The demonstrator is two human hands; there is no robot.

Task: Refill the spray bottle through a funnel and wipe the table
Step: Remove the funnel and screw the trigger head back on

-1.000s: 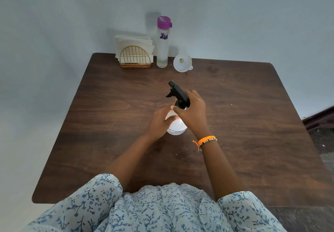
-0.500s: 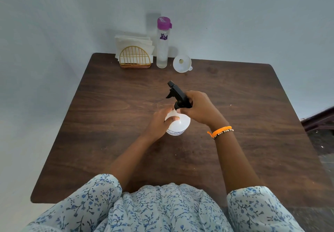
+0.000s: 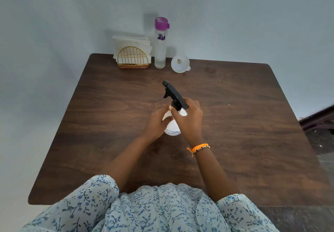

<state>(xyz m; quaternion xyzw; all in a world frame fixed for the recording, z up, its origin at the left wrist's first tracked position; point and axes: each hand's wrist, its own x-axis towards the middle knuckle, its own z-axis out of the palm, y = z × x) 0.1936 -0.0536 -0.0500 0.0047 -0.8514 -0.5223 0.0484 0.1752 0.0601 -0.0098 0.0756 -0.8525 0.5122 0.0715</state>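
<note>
The spray bottle (image 3: 172,127) stood upright near the middle of the table (image 3: 108,141), directly in front of me. My left hand (image 3: 156,122) was wrapped around its white body, holding it steady. My right hand (image 3: 189,118) was closed over the black trigger head (image 3: 174,94) at the collar, fingers curled around the neck; I judged this the unscrewing step, with the head not yet off.

Handling, as I assessed it: the bottle looked like thin white plastic, light, and probably near empty, so liable to tip or spin if not braced. The body seemed smooth and possibly slippery; the firm hold belonged low on the body with one hand and on the ribbed collar with the other, not on the nozzle or trigger, which would give poor leverage. Whether a dip tube hung below the head could not be seen.

Beyond the spray bottle, along the far edge by the wall, stood a white funnel (image 3: 180,63), tilted on its side; left of that a tall clear water bottle (image 3: 160,51) with a purple cap; further left a gold wire holder (image 3: 133,58) of white napkins (image 3: 130,42). All were well apart from the spray bottle. Nothing lay between it and them; the reach to the funnel was unobstructed.
</note>
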